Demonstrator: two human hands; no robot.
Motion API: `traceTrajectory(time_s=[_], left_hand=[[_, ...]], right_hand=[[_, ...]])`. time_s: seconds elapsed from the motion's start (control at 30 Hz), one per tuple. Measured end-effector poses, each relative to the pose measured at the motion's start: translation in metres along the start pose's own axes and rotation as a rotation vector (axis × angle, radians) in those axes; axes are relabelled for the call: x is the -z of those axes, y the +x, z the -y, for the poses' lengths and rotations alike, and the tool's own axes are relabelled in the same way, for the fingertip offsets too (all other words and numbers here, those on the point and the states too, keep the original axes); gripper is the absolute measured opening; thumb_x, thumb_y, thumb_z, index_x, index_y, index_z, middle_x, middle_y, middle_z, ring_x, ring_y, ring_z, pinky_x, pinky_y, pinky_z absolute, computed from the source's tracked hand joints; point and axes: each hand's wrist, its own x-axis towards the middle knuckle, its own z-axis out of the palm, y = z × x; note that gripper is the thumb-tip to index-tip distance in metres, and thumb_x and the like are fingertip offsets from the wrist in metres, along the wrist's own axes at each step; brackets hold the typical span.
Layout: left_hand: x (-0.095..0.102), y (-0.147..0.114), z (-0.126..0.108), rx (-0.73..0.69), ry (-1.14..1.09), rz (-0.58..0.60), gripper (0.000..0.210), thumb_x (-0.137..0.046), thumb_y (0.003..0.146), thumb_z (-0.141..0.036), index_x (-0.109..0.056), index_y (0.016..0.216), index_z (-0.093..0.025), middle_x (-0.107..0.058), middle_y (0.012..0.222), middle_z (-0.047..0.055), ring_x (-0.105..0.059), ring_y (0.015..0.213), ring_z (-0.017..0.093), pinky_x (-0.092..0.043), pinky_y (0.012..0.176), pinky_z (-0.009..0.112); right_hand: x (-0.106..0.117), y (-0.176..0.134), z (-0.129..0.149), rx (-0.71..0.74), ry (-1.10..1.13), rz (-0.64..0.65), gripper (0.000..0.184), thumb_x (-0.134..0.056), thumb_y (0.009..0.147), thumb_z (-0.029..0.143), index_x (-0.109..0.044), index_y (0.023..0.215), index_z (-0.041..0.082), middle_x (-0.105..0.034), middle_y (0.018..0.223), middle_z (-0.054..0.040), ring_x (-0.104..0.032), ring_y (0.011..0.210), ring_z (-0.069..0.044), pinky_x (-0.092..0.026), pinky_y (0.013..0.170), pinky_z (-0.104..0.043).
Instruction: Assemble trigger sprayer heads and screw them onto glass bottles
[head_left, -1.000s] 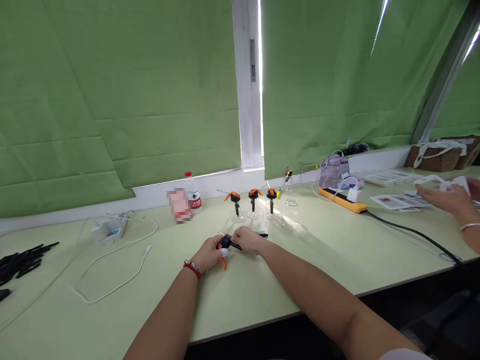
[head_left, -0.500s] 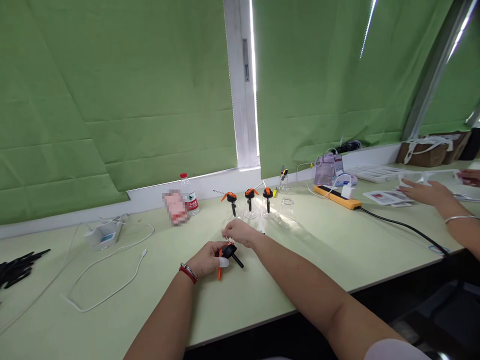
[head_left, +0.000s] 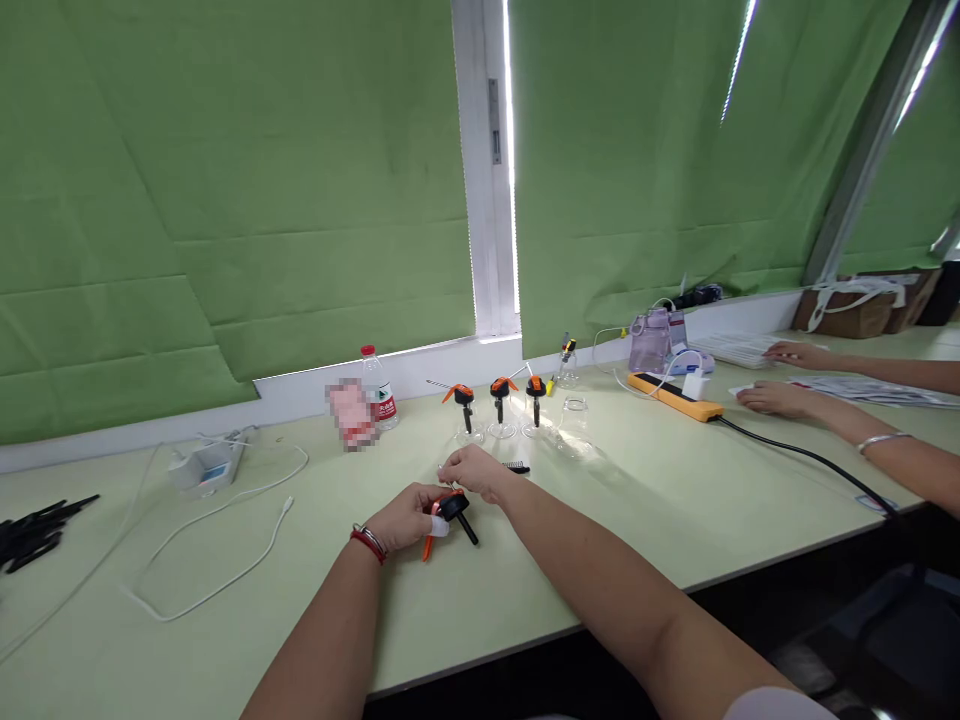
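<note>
My left hand (head_left: pixel 409 520), with white wrapping on its thumb, grips a black round lid (head_left: pixel 454 505) that has an orange lever (head_left: pixel 427 546) and a black stem pointing down to the right. Just above the lid, my right hand (head_left: pixel 472 472) is closed in a pinch at its top; a thin piece shows at the fingertips, too small to name. Behind my right wrist lies a small spring (head_left: pixel 516 466) beside a black part. Farther back stand glass jars (head_left: pixel 501 425) with similar black lids and orange levers (head_left: pixel 500 386).
An open glass jar (head_left: pixel 575 420) and a water bottle (head_left: pixel 381 395) stand toward the window. White cables (head_left: pixel 225 590) and black sticks (head_left: pixel 37 530) lie left. On the right are an orange power strip (head_left: pixel 675 397), a purple bottle (head_left: pixel 649 345) and another person's hands (head_left: pixel 776 398) over papers.
My hands and the lid have shifted slightly left and the spring is now more visible. The other person's hands have moved apart, onto a white tray and the papers.
</note>
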Motion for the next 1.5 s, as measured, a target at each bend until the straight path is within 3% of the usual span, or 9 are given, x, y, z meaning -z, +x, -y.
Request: traceTrajectory(time_s=[0.17, 0.33, 0.53, 0.73, 0.9, 1.0, 1.13, 1.33, 1.5], left_hand=[[0.006, -0.003, 0.005, 0.023, -0.093, -0.015, 0.029, -0.064, 0.059, -0.019, -0.066, 0.087, -0.014, -0.053, 0.07, -0.001, -0.042, 0.061, 0.01, -0.036, 0.058, 0.022], [0.021, 0.0, 0.028, 0.21, -0.041, -0.395, 0.03, -0.063, 0.06, -0.027, -0.063, 0.087, -0.013, -0.04, 0.053, -0.008, -0.027, 0.041, 0.004, -0.022, 0.04, 0.02], [0.028, 0.006, 0.047, 0.275, -0.018, -0.516, 0.032, -0.061, 0.061, -0.032, -0.061, 0.089, -0.014, -0.039, 0.05, -0.009, -0.029, 0.037, 0.005, -0.023, 0.038, 0.02], [0.026, 0.007, 0.045, 0.29, 0.012, -0.524, 0.035, -0.062, 0.062, -0.031, -0.062, 0.092, -0.014, -0.039, 0.05, -0.009, -0.03, 0.039, 0.005, -0.024, 0.038, 0.019], [0.024, 0.007, 0.041, 0.265, -0.023, -0.544, 0.034, -0.064, 0.062, -0.03, -0.062, 0.092, -0.014, -0.041, 0.051, -0.008, -0.03, 0.038, 0.004, -0.024, 0.037, 0.019], [0.021, 0.008, 0.04, 0.214, -0.102, -0.532, 0.037, -0.065, 0.064, -0.036, -0.06, 0.093, -0.015, -0.043, 0.052, -0.008, -0.033, 0.037, 0.005, -0.029, 0.038, 0.019], [0.021, 0.008, 0.042, 0.15, -0.139, -0.501, 0.041, -0.064, 0.066, -0.045, -0.059, 0.094, -0.015, -0.044, 0.052, -0.007, -0.037, 0.038, 0.007, -0.035, 0.041, 0.021], [0.024, 0.013, 0.047, 0.337, 0.354, -0.665, 0.036, -0.041, 0.082, -0.047, -0.061, 0.084, -0.017, -0.045, 0.05, -0.003, -0.04, 0.041, 0.011, -0.031, 0.043, 0.022], [0.017, 0.027, 0.04, 0.49, 0.608, -0.755, 0.028, -0.041, 0.08, -0.034, -0.06, 0.072, -0.015, -0.062, 0.073, 0.013, -0.058, 0.063, 0.024, -0.036, 0.052, 0.03]], right_hand=[[0.008, 0.01, -0.006, 0.216, -0.202, -0.14, 0.017, -0.053, 0.079, 0.026, -0.065, 0.081, 0.015, -0.059, 0.065, -0.0002, -0.05, 0.055, -0.01, -0.037, 0.052, -0.021], [0.018, 0.014, -0.021, 0.52, -0.937, 0.071, 0.026, -0.049, 0.074, 0.006, -0.071, 0.084, 0.017, -0.067, 0.09, -0.0043, -0.059, 0.082, -0.015, -0.042, 0.073, -0.022], [0.012, 0.014, -0.022, 0.536, -1.11, 0.198, 0.03, -0.052, 0.065, 0.002, -0.072, 0.081, 0.016, -0.067, 0.094, -0.0072, -0.06, 0.083, -0.018, -0.04, 0.073, -0.025], [0.015, 0.016, -0.023, 0.556, -1.169, 0.238, 0.035, -0.053, 0.063, 0.002, -0.072, 0.089, 0.017, -0.068, 0.097, -0.0061, -0.059, 0.091, -0.02, -0.039, 0.08, -0.026], [0.009, 0.009, -0.017, 0.461, -0.966, 0.069, 0.031, -0.047, 0.077, 0.012, -0.069, 0.098, 0.019, -0.068, 0.099, -0.0043, -0.058, 0.092, -0.017, -0.04, 0.077, -0.024], [0.001, 0.001, -0.007, 0.328, -0.922, 0.057, 0.023, -0.05, 0.083, 0.031, -0.07, 0.086, 0.021, -0.068, 0.081, -0.0029, -0.059, 0.077, -0.016, -0.038, 0.064, -0.023], [0.0, 0.0, 0.002, 0.27, -0.931, -0.057, 0.022, -0.049, 0.085, 0.031, -0.068, 0.082, 0.02, -0.067, 0.082, -0.0055, -0.059, 0.079, -0.018, -0.036, 0.064, -0.024], [0.034, 0.008, 0.007, 0.134, -0.858, -0.28, 0.029, -0.037, 0.092, 0.029, -0.063, 0.09, 0.018, -0.065, 0.087, -0.0088, -0.058, 0.081, -0.019, -0.036, 0.062, -0.026], [0.051, 0.004, 0.004, 0.123, -0.794, -0.29, 0.026, -0.04, 0.091, 0.029, -0.064, 0.088, 0.018, -0.064, 0.088, -0.0071, -0.057, 0.079, -0.017, -0.036, 0.059, -0.024]])
